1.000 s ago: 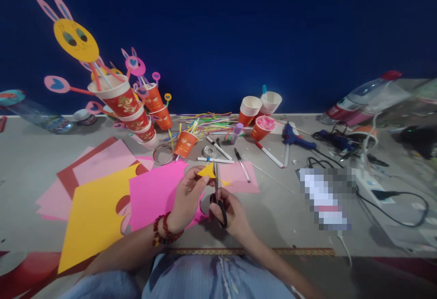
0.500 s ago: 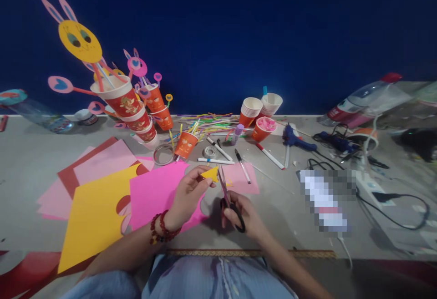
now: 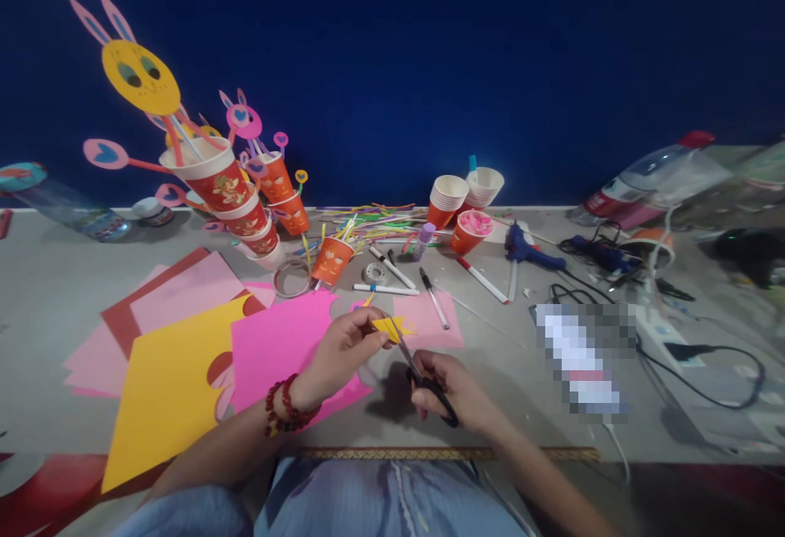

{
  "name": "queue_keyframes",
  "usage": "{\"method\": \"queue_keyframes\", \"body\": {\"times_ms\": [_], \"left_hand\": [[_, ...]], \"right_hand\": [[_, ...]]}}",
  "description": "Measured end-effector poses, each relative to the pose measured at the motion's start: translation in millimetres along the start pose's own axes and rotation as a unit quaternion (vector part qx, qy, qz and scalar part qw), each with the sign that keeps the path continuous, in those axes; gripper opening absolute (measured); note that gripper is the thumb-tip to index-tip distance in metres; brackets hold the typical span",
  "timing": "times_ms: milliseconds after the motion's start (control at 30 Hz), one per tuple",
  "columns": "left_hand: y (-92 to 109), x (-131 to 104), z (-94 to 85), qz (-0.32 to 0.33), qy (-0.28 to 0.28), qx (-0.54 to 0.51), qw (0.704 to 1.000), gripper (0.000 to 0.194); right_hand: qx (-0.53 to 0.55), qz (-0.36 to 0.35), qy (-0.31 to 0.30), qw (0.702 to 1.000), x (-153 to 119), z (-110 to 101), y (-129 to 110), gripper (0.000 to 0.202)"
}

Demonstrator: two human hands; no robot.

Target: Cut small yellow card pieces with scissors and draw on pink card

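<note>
The small, roughly triangular piece of yellow paper [image 3: 383, 326] is held up just right of the bright pink sheet [image 3: 279, 349]. The scissors [image 3: 415, 369], with slim metal blades and black handles, slant right of that sheet, tips pointing away and leftward, blades against the yellow paper, handles nearer the wearer.

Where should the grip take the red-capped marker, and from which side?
Probably pinch the red-capped marker mid-barrel, across its slim length, from the near side: it lies flat, with the pink-filled cup and glue gun beyond.
</note>
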State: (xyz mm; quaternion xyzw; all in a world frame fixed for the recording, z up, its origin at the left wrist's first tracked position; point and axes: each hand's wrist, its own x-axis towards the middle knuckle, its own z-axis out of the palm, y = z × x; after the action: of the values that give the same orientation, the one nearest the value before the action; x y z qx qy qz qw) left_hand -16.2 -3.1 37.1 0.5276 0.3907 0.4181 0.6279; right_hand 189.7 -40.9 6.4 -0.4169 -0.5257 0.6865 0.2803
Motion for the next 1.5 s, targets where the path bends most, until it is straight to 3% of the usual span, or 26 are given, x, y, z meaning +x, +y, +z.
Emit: {"method": "queue_keyframes", "body": {"times_ms": [367, 1500], "left_hand": [[-3, 1, -1.0, -0.004, -0.017, 0.012, 1.0, 0.01], [-6, 2, -1.5, -0.019, -0.015, 0.016, 1.0, 0.013]], "right_hand": [[-0.002, 0.026, -0.01, 1.0, 3, -3, 9, 0.06], [-0.016, 0.045, 0.0, 0.999, 4, -3, 12, 0.06]]}}
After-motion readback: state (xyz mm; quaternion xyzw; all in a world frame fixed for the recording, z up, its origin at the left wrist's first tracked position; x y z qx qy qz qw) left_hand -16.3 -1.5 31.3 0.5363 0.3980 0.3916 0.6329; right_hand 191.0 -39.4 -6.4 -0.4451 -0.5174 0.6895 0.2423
